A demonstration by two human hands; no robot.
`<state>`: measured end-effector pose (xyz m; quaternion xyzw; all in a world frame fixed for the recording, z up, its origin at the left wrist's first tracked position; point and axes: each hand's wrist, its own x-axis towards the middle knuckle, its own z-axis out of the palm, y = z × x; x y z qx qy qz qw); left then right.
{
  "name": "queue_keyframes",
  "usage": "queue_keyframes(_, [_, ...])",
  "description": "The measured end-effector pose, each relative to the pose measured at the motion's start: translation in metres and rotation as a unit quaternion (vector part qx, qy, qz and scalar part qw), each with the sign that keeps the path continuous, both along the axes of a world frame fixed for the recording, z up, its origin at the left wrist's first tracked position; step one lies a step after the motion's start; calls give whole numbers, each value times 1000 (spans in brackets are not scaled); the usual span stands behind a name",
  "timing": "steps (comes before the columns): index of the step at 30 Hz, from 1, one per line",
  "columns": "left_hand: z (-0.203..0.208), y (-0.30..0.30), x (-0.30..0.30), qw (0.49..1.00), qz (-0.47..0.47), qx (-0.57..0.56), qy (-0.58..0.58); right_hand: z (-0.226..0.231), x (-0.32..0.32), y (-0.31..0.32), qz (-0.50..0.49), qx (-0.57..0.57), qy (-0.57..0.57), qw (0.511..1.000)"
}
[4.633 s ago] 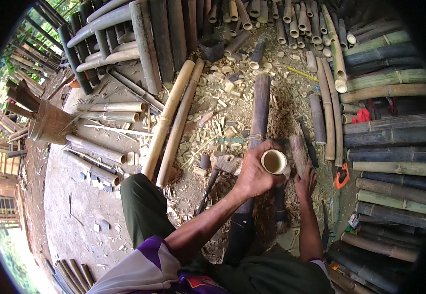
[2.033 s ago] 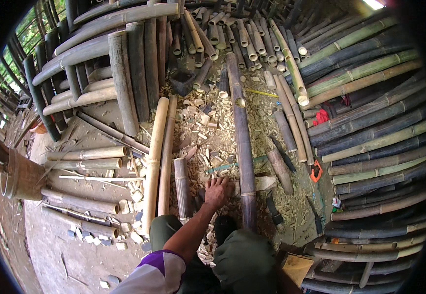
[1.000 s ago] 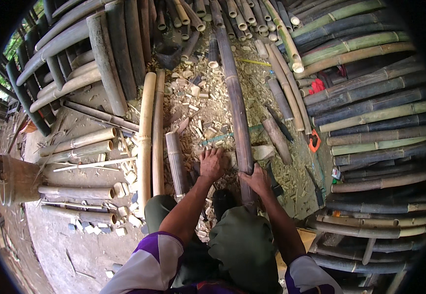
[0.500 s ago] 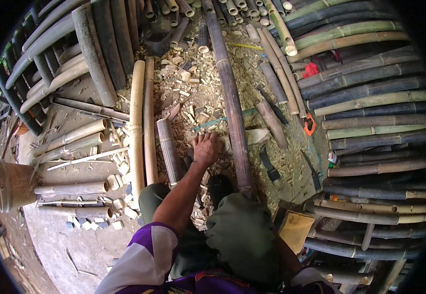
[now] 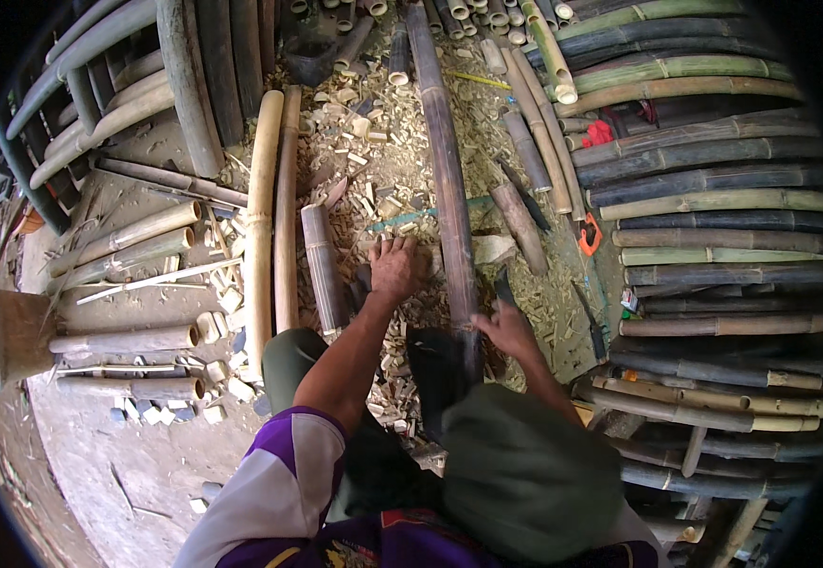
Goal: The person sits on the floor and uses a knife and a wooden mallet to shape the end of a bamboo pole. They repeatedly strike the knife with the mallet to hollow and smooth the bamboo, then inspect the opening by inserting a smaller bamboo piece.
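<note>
My left hand point(image 5: 397, 270) rests palm down with its fingers spread. Beneath its fingertips is what looks like a low wooden block, mostly hidden. A short dark bamboo piece point(image 5: 324, 270) stands just left of that hand. Between my hands a long dark bamboo pole point(image 5: 451, 208) runs away from me, its near end by my right knee. My right hand point(image 5: 508, 331) is right of the pole, thumb stretched toward it. Its other fingers lie over the near part of a dark-bladed tool point(image 5: 502, 284); whether they grip it is hidden.
Pale wood chips point(image 5: 364, 123) litter the ground ahead. Two long bamboo poles point(image 5: 259, 218) lie at the left. Stacked bamboo point(image 5: 715, 204) fills the right side. A knife point(image 5: 591, 327) and an orange-handled tool point(image 5: 590, 235) lie before the stack.
My right hand has come into view from below and reached the dark-bladed tool beside the pole. My left hand stays at nearly the same place. The view has shifted slightly.
</note>
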<state>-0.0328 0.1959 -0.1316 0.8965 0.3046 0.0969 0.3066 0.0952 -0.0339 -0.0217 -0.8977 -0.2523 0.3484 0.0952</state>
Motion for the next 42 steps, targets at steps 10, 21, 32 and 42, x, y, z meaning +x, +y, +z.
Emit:
queue_keyframes(10, [-5, 0, 1, 1000, 4, 3, -15, -53, 9, 38, 76, -19, -47, 996])
queue_keyframes(21, [-5, -5, 7, 999, 1, 22, -25, -55, 7, 24, 74, 66, -71, 993])
queue_keyframes(32, [2, 0, -1, 999, -21, 36, 22, -104, 4, 20, -113, 339, 105, 928])
queue_keyframes(42, [6, 6, 125, 877, 240, -380, -170, -123, 16, 27, -53, 256, 178, 949])
